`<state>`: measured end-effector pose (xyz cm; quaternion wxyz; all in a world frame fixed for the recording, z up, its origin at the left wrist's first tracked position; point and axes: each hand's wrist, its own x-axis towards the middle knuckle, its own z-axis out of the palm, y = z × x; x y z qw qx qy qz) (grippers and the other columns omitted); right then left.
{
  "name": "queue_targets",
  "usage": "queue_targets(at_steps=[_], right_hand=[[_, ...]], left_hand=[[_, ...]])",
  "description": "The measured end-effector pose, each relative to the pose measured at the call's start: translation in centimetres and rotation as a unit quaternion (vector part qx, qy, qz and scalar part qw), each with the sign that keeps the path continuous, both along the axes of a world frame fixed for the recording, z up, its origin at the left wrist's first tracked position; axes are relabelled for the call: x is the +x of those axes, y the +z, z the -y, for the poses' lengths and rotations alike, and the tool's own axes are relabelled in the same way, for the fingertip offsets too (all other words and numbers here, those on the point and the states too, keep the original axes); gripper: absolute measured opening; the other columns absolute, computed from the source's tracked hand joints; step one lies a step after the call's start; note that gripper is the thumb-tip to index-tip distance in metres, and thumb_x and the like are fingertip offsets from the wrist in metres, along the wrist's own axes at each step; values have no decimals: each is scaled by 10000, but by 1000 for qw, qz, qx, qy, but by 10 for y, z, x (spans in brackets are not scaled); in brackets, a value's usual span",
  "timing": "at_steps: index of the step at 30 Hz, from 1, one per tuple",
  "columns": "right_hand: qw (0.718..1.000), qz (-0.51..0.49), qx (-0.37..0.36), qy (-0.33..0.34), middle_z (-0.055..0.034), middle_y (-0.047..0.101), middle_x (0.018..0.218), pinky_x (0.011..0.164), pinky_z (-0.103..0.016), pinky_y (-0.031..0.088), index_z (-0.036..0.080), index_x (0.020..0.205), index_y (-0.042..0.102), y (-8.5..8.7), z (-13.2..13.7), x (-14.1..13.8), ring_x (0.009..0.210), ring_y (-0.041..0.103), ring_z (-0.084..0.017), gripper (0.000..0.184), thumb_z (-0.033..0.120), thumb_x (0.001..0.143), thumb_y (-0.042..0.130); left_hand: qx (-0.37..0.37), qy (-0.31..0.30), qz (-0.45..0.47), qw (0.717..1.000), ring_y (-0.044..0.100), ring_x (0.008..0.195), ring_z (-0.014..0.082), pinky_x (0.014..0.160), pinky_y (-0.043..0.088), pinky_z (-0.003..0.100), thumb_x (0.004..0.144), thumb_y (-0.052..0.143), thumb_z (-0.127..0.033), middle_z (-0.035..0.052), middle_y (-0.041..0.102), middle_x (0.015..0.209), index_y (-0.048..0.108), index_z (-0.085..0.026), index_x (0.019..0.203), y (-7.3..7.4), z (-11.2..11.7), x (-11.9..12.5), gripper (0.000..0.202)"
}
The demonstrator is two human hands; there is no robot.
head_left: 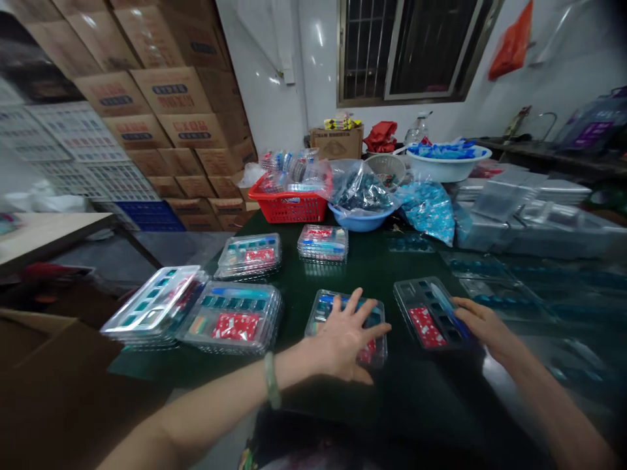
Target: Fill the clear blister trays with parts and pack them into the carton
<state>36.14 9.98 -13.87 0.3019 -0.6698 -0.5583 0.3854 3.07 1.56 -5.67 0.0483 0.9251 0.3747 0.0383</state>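
One left hand is resting splayed wide over a clear case. To its right, the right hand is gripping a second case by the edge.

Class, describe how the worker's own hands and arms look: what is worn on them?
The left hand and right hand are ungloved, and no sleeve shows on either forearm. A pale green, rounded bangle circles the left wrist; none shows on the right.

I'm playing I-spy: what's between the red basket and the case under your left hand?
The head view shows a stack of clear cases there, on the dark green table.
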Motion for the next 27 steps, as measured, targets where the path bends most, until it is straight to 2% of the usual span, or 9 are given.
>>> queue_targets(at_steps=[3, 6, 8, 10, 13, 15, 18, 22, 27], right_hand=[[993, 112, 22, 14, -123, 689, 873, 686, -351, 493, 100, 1133, 559, -1, -10, -2, 763, 650, -261, 545, 404, 687, 476], [977, 204, 55, 3, -175, 656, 973, 816, -453, 435, 103, 1088, 600, 2, -12, -7, 904, 608, -340, 529, 407, 667, 497], [954, 290, 80, 5, -204, 624, 1049, 851, -505, 401, 98, 1132, 582, 7, -6, -15, 980, 568, -385, 590, 495, 711, 466], [929, 353, 103, 30, -207, 601, 1098, 828, -509, 417, 111, 1236, 505, 12, 3, -28, 997, 558, -391, 705, 606, 744, 408], [919, 369, 121, 74, -163, 564, 1168, 763, -501, 450, 233, 1362, 341, 13, 14, -47, 978, 573, -378, 821, 717, 702, 403], [910, 389, 120, 79, -148, 517, 1225, 755, -530, 440, 303, 1377, 295, 8, 16, -56, 994, 563, -400, 867, 758, 650, 426], [898, 419, 103, 82, -174, 427, 1305, 797, -558, 405, 297, 1383, 288, 4, 14, -63, 1060, 517, -435, 910, 765, 619, 447], [892, 425, 101, 115, -183, 394, 1322, 825, -529, 386, 276, 1396, 257, 19, 16, -69, 1099, 486, -422, 847, 640, 671, 499], [922, 354, 91, 124, -121, 463, 1277, 836, -502, 380, 302, 1386, 239, 42, 16, -71, 1106, 485, -361, 803, 566, 685, 531]], left_hand=[[5, -26, -12, 1000, 172, 1284, 462, 875, 231, 716, 620, 678, -535, 136, 241, 1433, 310, -314, 1352, 0, -5, 2, 849], [4, -26, -11, 1000, 236, 1262, 454, 877, 272, 688, 635, 672, -506, 136, 257, 1428, 327, -298, 1344, 1, -10, -3, 815], [3, -8, -15, 1000, 237, 1269, 444, 890, 276, 675, 657, 672, -465, 133, 266, 1429, 331, -293, 1341, 0, -16, -12, 784], [6, 28, -24, 999, 223, 1284, 435, 909, 272, 664, 671, 684, -393, 129, 267, 1436, 319, -290, 1347, 1, -21, -22, 775], [12, 110, -33, 993, 149, 1314, 437, 936, 239, 668, 644, 722, -288, 140, 233, 1459, 280, -278, 1368, 6, -21, -32, 849], [-1, 155, -35, 987, 81, 1327, 440, 954, 197, 678, 608, 750, -256, 158, 191, 1475, 255, -264, 1382, 14, -11, -31, 919], [-45, 182, -14, 982, 33, 1337, 424, 981, 167, 665, 629, 734, -269, 170, 159, 1483, 241, -256, 1392, 21, 14, -21, 908], [-70, 190, 58, 978, 48, 1353, 376, 1006, 197, 621, 696, 665, -277, 147, 174, 1483, 291, -263, 1374, 12, 40, -8, 774], [-73, 194, 110, 972, 105, 1354, 338, 1007, 240, 596, 729, 622, -263, 141, 229, 1461, 360, -236, 1337, -2, 40, -4, 662]])
